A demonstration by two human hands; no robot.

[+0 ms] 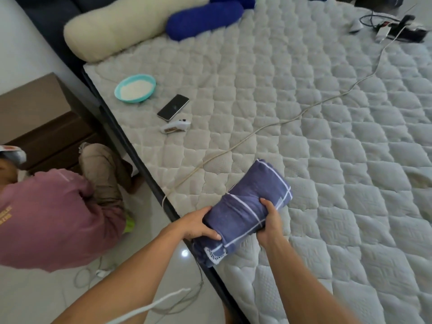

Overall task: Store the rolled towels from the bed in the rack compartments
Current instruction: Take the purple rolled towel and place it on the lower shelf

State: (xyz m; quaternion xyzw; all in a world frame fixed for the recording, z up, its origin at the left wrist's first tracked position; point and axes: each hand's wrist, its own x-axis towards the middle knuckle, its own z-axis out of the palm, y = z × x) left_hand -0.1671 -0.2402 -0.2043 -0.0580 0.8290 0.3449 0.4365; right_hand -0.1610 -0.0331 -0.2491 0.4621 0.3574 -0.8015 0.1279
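A rolled blue towel (247, 202) with thin white stripes lies at the near left edge of the quilted white bed (327, 136). My left hand (198, 223) grips its left side, fingers curled under the roll. My right hand (271, 220) grips its right side, thumb on top. The towel's near end hangs a little over the mattress edge. No rack is in view.
A teal bowl (135, 88), a phone (173, 106) and a small white device (175, 127) lie on the bed's left part. A long cable (280, 122) crosses the mattress to a power strip (397, 29). A person in a pink shirt (46, 218) crouches on the floor at left.
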